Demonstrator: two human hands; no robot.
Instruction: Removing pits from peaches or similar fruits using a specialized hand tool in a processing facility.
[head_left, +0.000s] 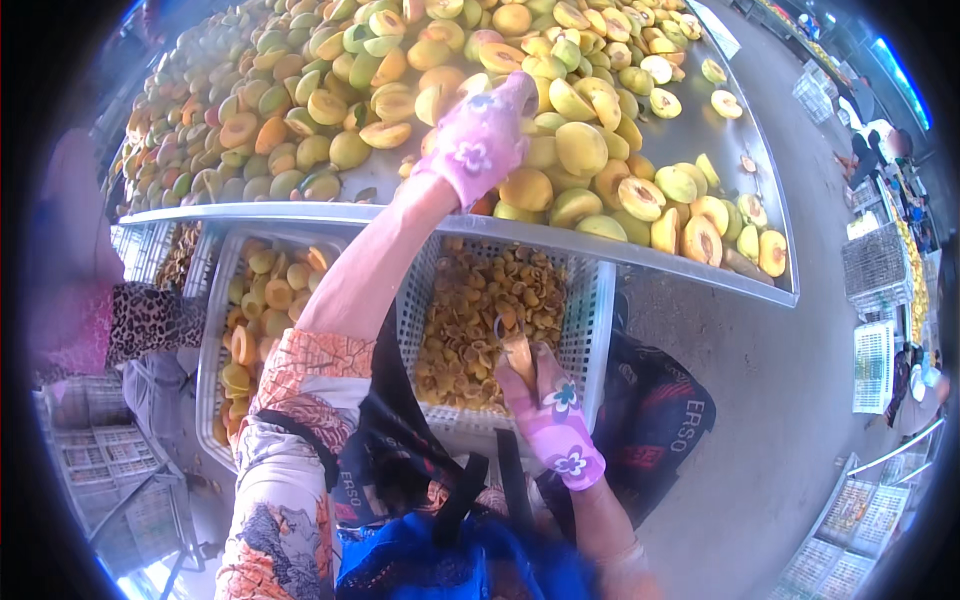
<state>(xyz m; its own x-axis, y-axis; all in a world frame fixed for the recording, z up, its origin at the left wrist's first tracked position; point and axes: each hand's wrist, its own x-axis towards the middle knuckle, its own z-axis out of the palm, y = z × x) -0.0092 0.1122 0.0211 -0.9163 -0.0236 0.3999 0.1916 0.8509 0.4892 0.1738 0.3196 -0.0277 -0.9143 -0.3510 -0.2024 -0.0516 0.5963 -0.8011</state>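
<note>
My left hand (480, 139), in a pink flowered glove, reaches over the rim of a metal table (675, 264) among halved yellow-green stone fruits (581, 148). Its fingertips are hidden, so I cannot tell whether it grips a fruit. Lower down, my right hand (551, 420), in a matching glove, is closed around the wooden handle of a tool with a metal loop end (517, 343). The tool is above a white plastic crate (604, 322) of small brown-yellow fruit stones or scraps (487, 300).
Left of that crate, another white crate (206, 360) holds fruit halves. A person's leopard-print sleeve (154, 315) shows at the left. Stacked crates (105, 457) stand at the lower left; more crates (874, 367) and people are at the far right, across the floor.
</note>
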